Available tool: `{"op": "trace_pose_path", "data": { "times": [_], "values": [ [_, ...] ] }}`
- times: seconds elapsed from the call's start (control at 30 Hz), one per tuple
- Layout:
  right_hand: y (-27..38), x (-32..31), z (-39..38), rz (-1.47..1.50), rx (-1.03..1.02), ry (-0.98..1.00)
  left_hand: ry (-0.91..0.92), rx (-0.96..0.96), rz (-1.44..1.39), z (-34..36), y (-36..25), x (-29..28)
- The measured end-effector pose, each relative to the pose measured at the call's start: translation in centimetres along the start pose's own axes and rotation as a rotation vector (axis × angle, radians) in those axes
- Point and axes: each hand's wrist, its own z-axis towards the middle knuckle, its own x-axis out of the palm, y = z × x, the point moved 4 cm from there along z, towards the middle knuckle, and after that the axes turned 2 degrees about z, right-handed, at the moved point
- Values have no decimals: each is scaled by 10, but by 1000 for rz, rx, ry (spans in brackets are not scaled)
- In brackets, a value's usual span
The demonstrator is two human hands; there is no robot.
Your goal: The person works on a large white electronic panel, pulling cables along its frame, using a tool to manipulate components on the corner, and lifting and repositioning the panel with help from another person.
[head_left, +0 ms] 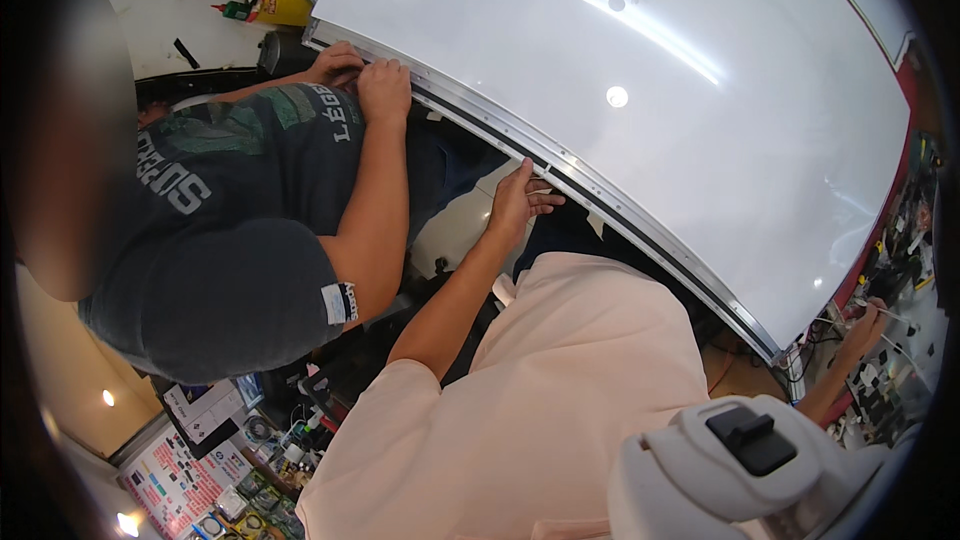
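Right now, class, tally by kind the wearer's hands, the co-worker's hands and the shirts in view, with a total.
Wearer's hands (left hand, right hand): 2
Co-worker's hands: 2
Shirts (dark shirt, pale pink shirt): 2
Total: 6

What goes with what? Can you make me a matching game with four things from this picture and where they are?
1. the person's bare left hand
2. the large, flat, glossy white panel
3. the co-worker's dark printed T-shirt
4. the person's pale peach shirt

A. lower middle
B. across the upper right
C. fingers at the silver metal rail
D. left side

Pairs: 1-C, 2-B, 3-D, 4-A
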Motion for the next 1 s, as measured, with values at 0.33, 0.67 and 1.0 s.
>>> {"op": "trace_pose_path", "data": {
  "times": [0.33, 0.67, 1.0],
  "values": [
    [225, 351, -271, 599, 9, 1150, -178, 343, 476, 2, -1, -22],
    [239, 433, -289, 301, -415, 1056, -61, 636, 899, -14, -48, -10],
    [233, 445, -288, 125, -459, 1043, -8, 655, 984, -1, -47, -11]
  ]
}}
